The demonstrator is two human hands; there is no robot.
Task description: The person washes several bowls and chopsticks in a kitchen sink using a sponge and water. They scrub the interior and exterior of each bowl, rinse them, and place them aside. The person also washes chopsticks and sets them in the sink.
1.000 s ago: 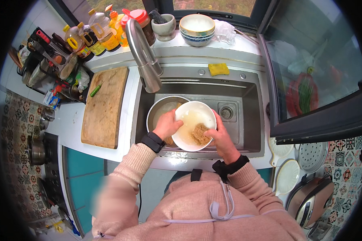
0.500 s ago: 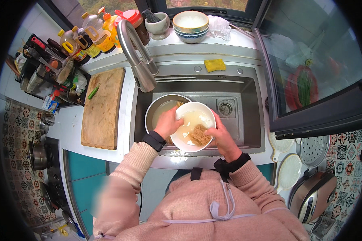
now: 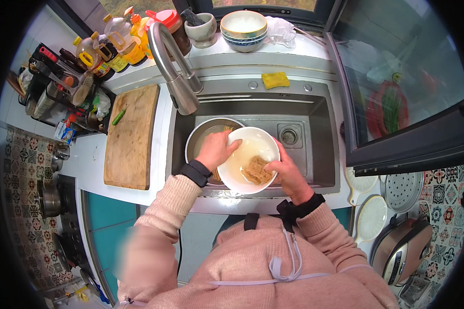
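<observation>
Over the front of the sink (image 3: 314, 129) I hold a white bowl (image 3: 242, 184) tilted a little, with cloudy liquid inside. My left hand (image 3: 215, 149) grips its left rim, thumb inside. My right hand (image 3: 292, 175) is closed round the right rim, its fingers outside and its thumb against a brown fibrous scrubber (image 3: 258, 170). The scrubber lies in the liquid on the bowl's right side. Behind and left of the bowl stands a round metal pot (image 3: 192, 143) of cloudy water, partly hidden, with light wooden sticks, perhaps chopsticks, in it.
A tall faucet (image 3: 183, 92) arches over the sink's left side. A yellow sponge (image 3: 276, 80) lies on the back ledge. Stacked bowls (image 3: 244, 28) stand behind. A cutting board (image 3: 131, 144) with a green chili (image 3: 119, 117) is at left; an open window pane (image 3: 402, 77) juts in at right.
The bowl has shifted very slightly, and the scrubber with it. My left hand has moved a little up along the rim. Both hands keep hold of the bowl.
</observation>
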